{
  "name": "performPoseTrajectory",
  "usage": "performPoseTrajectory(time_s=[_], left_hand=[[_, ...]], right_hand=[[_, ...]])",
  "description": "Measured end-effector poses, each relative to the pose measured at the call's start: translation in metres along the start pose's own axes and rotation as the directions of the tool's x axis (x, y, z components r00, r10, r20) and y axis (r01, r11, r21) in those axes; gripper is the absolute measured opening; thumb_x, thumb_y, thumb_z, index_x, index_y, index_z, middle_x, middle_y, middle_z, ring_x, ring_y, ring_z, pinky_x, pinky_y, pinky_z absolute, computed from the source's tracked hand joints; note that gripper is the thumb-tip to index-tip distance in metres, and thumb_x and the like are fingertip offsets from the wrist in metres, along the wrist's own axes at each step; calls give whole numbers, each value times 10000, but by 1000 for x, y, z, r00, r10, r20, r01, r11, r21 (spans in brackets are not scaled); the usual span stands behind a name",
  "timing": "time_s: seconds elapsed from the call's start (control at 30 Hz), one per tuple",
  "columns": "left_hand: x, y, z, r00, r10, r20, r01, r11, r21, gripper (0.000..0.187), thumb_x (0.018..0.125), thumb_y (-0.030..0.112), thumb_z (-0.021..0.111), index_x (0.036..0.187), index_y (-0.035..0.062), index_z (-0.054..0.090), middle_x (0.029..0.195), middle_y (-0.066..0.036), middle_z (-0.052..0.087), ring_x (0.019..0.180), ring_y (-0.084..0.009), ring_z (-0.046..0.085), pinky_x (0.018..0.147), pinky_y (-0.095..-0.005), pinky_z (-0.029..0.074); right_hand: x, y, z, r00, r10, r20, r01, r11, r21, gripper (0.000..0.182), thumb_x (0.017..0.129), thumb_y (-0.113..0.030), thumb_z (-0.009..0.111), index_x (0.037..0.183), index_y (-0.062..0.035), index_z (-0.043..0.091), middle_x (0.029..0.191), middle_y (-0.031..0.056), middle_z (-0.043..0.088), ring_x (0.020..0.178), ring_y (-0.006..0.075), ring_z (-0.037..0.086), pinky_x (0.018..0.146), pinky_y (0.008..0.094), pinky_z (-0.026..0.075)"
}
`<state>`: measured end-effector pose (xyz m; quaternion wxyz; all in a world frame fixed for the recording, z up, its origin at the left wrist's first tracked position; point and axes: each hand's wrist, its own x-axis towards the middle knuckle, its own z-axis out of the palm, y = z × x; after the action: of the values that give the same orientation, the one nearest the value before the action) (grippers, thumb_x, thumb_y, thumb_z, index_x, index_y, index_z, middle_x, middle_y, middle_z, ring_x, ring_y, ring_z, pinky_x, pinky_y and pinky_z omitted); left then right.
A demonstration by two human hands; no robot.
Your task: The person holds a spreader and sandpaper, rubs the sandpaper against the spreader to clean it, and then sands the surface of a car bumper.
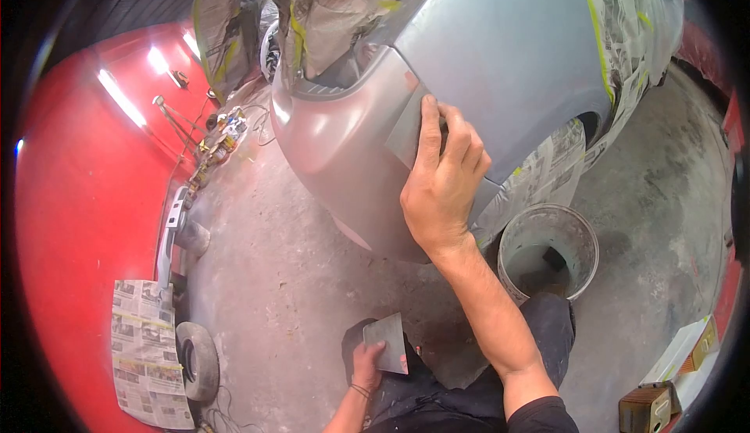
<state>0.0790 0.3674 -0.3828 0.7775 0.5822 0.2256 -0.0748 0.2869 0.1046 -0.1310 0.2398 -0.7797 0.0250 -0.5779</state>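
Bent fingers of the right hand (445,175) grasp a dark grey, thin rectangular sheet (405,132) along its right edge, laying it against a silver, rounded car bumper (336,152), beside the seam with a blue-grey, smooth body panel (500,42). Low down near the knee, the left hand (367,361) grips a pale grey, flat four-cornered piece (389,341), thumb on its face; a reddish mark shows near one of its corners.

Printed columns cover the newspaper masking sheets (625,19) fixed to the car with yellow-green tape, and also the newspaper-covered flat panel (144,347) at the lower left, but the print is too small to read.

Just beside the right forearm and below the car stands a whitish, stained round bucket (591,257) of cloudy liquid, with a black, small block-like piece (554,258) inside. A grey, dusty tyre (200,361) rests beside the newspaper-covered panel, before a glossy red wall (70,198). At the lower right is a brown and metallic, boxy container (644,409).

Behind the right hand, part of the sheet and bumper is hidden, and the fingertips' hold is partly out of sight. Small mixed clutter (223,140) along the wall is hard to make out; the dark circular border cuts off the car's top.
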Motion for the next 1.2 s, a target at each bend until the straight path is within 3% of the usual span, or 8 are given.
performPoseTrajectory(time_s=[0.13, 0.23, 0.43, 0.53, 0.83, 0.93, 1.13, 1.2], left_hand=[[0, -1, -1, 1000, -7, -5, 6, 1000, -26, 313, 920, 158, 730, 1171, -25, 692, 1027, -88, 723, 903, -219, 706, 817, -382, 566], [3, -5, -5, 1000, -7, 10, 7, 999, -35, 313, 917, 160, 733, 1168, -23, 693, 1029, -87, 722, 905, -219, 706, 819, -382, 564], [0, -1, -6, 1000, -11, 10, 12, 999, -48, 316, 917, 163, 735, 1171, -20, 694, 1030, -84, 723, 906, -216, 705, 824, -379, 562], [1, 0, -5, 1000, -9, 10, 10, 998, -59, 311, 919, 152, 732, 1175, -20, 694, 1033, -86, 724, 911, -215, 706, 825, -379, 563], [2, -1, -8, 999, -34, 23, 36, 996, -84, 311, 926, 141, 726, 1190, -20, 692, 1049, -92, 726, 932, -216, 709, 841, -380, 568], [3, 1, -6, 999, -23, 28, 25, 997, -79, 309, 929, 142, 722, 1190, -20, 691, 1050, -92, 726, 931, -219, 710, 844, -380, 568], [5, 1, -5, 999, -23, 33, 26, 997, -75, 311, 928, 148, 718, 1188, -21, 691, 1050, -91, 728, 930, -225, 712, 850, -386, 566], [6, -1, -7, 999, -18, 41, 21, 997, -79, 311, 928, 150, 716, 1186, -22, 692, 1051, -92, 728, 928, -227, 712, 850, -388, 565]], right_hand=[[-5, -6, 15, 1000, -9, -14, 8, 994, -105, 581, 967, -61, 566, 1545, -29, 520, 1421, 127, 548, 1262, 311, 521, 1058, 475, 382], [-13, -10, 6, 999, -4, 34, 4, 1000, -5, 577, 975, -67, 561, 1549, -40, 517, 1429, 122, 542, 1269, 311, 518, 1064, 472, 376], [11, -8, 6, 997, -7, -75, 7, 1000, 0, 560, 992, -75, 550, 1551, -62, 523, 1428, 116, 547, 1272, 311, 518, 1069, 468, 374], [0, -14, 15, 999, -17, -29, 15, 997, -73, 554, 986, -58, 552, 1539, -37, 526, 1422, 124, 558, 1271, 314, 518, 1068, 468, 371], [22, -13, -6, 1000, 17, -16, -16, 999, 41, 536, 951, -38, 582, 1486, -45, 582, 1390, 119, 579, 1237, 311, 540, 1049, 459, 379], [18, -19, -10, 998, -32, 49, 29, 998, 62, 696, 849, 107, 587, 1530, -26, 538, 1416, 133, 535, 1249, 328, 509, 1017, 480, 397], [11, -15, -8, 1000, -13, 6, 13, 999, 37, 699, 866, 98, 583, 1549, -34, 520, 1432, 112, 522, 1255, 316, 506, 1040, 480, 381], [15, -12, -3, 1000, -8, -11, 8, 1000, -22, 587, 935, -10, 570, 1520, -51, 550, 1421, 111, 546, 1260, 306, 517, 1048, 473, 371]])
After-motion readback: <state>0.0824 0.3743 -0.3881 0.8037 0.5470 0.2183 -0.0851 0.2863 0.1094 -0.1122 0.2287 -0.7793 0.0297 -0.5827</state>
